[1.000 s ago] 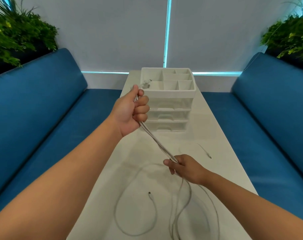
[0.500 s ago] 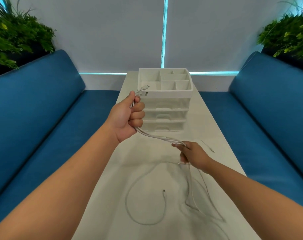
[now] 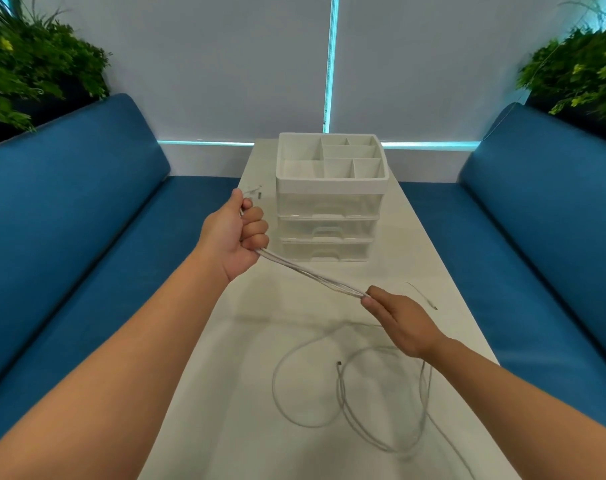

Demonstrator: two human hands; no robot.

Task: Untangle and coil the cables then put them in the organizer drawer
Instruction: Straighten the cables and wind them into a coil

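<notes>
White cables [image 3: 312, 273] run taut between my hands above the table [image 3: 415, 237]: my left hand [image 3: 234, 235] fists the plug ends, my right hand [image 3: 396, 317] pinches the bundle. The held span's long axis slants from upper left, near the organizer [image 3: 331, 199], down to lower right. Loose loops [image 3: 350, 393] trail on the table; pulling harder could cinch them into a knot or drag them off the edge.
</notes>
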